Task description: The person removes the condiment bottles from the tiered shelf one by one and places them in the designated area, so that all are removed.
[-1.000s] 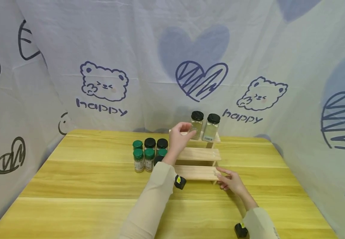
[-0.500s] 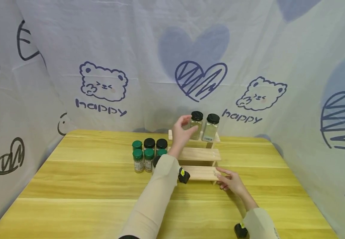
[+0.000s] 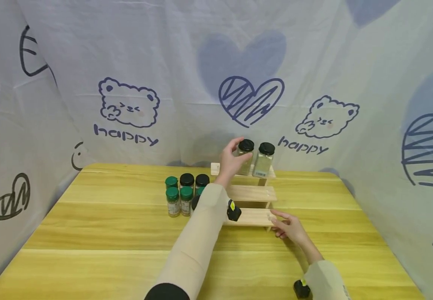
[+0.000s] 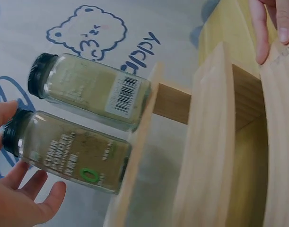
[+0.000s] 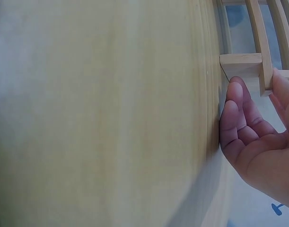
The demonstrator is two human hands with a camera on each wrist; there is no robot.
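A glass jar of cumin powder (image 4: 71, 153) with a black lid stands on the top tier of a three-step wooden rack (image 3: 250, 193). My left hand (image 3: 231, 162) holds that jar near its lid, thumb in front and fingertips around the lid; the other fingers lie bent beside the glass. Close by on the same tier stands a second black-lidded jar (image 3: 263, 164), its barcode label (image 4: 123, 94) facing forward. My right hand (image 3: 291, 228) pinches the right end of the lowest tier, and its remaining fingers (image 5: 232, 113) curl below the thumb.
Left of the rack stand several spice jars with green lids (image 3: 172, 193) and black lids (image 3: 187, 179), some partly hidden by my left sleeve (image 3: 194, 237). A patterned white cloth (image 3: 186, 121) hangs behind the wooden table (image 3: 100, 233).
My left hand has moved up and slightly right, from beside the cumin powder jar's body to around its lid. Both jars on the top tier and my right hand stay in place.
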